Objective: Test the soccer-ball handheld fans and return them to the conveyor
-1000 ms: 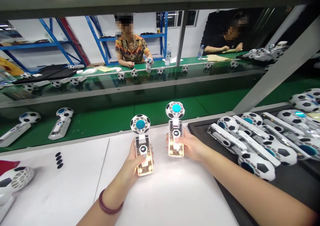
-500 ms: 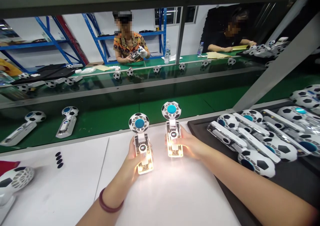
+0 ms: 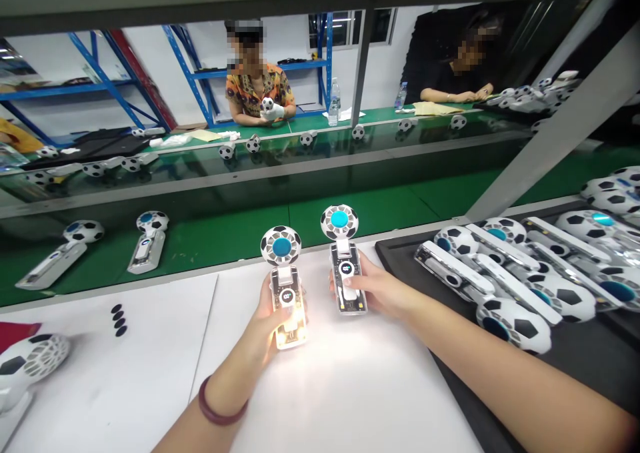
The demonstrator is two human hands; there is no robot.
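Observation:
Over the white tabletop point(image 3: 340, 399), my left hand point(image 3: 265, 319) is wrapped round a handheld fan point(image 3: 287, 281) with a football-patterned head and a blue centre. Its display reads 100 and its lower lights glow, with my thumb on the handle's front. A similar fan point(image 3: 345, 266) is in my right hand point(image 3: 373, 283), its display also showing 100 and its lights dark. My right thumb rests on that handle just below the display. Both fans point away from me, side by side and apart.
A black tray point(image 3: 580, 373) full of similar fans lies on the right. Beyond the table edge, a green conveyor point(image 3: 225, 233) carries two fans at left. Black dots point(image 3: 119, 321) and another fan point(image 3: 35, 359) are on the left. Two people sit across; a slanted post point(image 3: 540, 119) stands right.
The lights on the fan in my right hand have gone out. The near conveyor's fans have shifted right, the far row's slightly left. The person opposite holds their fan differently.

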